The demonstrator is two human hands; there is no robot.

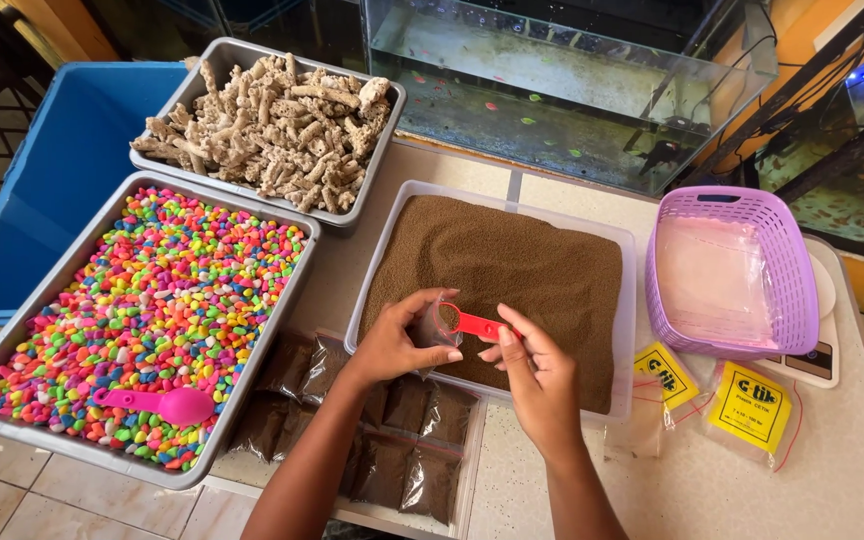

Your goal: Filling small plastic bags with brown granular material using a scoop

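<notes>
My left hand (400, 340) holds a small clear plastic bag (435, 322) open over the near edge of a clear tub (632, 262) full of fine brown granules (512, 275). My right hand (534, 375) grips a small red measuring spoon (474, 324) by its handle, with the bowl end tipped into the mouth of the bag. Both hands hover just above the granules. Below them lies a tray with several filled packets of brown granules (392, 440).
A grey tray of coloured pebbles (152, 300) with a pink scoop (157, 403) sits at left. Behind it are a tray of beige porous pieces (272, 125) and a blue bin (47, 190). A purple basket (727, 270) holds clear bags; yellow-labelled packets (747, 405) and an aquarium (552, 80) are nearby.
</notes>
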